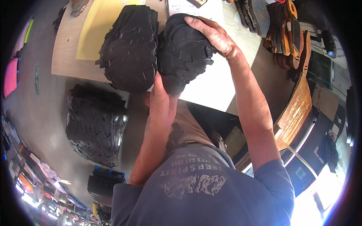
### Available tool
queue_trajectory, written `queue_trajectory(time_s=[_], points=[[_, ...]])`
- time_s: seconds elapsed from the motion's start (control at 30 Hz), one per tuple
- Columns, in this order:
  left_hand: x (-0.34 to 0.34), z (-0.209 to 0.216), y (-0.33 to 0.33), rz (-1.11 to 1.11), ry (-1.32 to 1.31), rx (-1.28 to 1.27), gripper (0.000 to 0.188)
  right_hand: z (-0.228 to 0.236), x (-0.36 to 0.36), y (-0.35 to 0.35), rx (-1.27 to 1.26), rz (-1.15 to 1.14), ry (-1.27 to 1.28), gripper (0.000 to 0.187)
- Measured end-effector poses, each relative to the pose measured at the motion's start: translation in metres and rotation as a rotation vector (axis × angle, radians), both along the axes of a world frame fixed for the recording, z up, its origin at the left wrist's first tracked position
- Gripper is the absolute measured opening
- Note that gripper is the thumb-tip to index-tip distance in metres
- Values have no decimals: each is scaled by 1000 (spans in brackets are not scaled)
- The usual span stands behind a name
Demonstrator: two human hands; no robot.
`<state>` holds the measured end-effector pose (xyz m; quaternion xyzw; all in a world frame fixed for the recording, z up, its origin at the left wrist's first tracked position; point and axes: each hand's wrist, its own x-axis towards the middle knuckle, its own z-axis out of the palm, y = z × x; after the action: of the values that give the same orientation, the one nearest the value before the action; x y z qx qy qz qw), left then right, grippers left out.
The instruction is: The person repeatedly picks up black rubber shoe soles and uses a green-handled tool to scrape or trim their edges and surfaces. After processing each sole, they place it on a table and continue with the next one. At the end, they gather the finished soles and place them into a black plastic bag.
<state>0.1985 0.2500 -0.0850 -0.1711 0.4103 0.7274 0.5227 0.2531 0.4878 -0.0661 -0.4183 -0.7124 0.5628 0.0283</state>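
Two thick stacks of black shoe soles lie side by side at the table's near edge, with jagged, toothed sides. My hands are on the right stack of soles (183, 52). My left hand (161, 92) grips its near, narrow end from below, thumb up between the stacks and the other fingers hidden underneath. At the far right end, my right hand (213, 35) wraps over the rounded edge, thumb lying on top. Close against it on the left rests the other stack of soles (130, 49), apparently touching my left thumb.
The light wooden table (66, 56) carries a yellow sheet (88, 41) and a printed paper (196, 11). Brown and black sole-shaped pieces (286, 34) stand clustered at the far right. A black textured bundle (96, 128) sits below the table's left side. A worn wooden board (296, 109) is at right.
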Motion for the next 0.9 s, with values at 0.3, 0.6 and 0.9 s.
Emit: queue_trajectory(time_s=[0.3,0.6,0.9], points=[[-58,28,-105,-431,357,-414,53,-17,44,-32,-89,-402,282,80],[-212,40,34,-787,982,-182,86,-53,26,-103,-523,-756,682,74],[-201,40,50,-840,937,-150,103,-58,16,-100,-636,-829,663,77]])
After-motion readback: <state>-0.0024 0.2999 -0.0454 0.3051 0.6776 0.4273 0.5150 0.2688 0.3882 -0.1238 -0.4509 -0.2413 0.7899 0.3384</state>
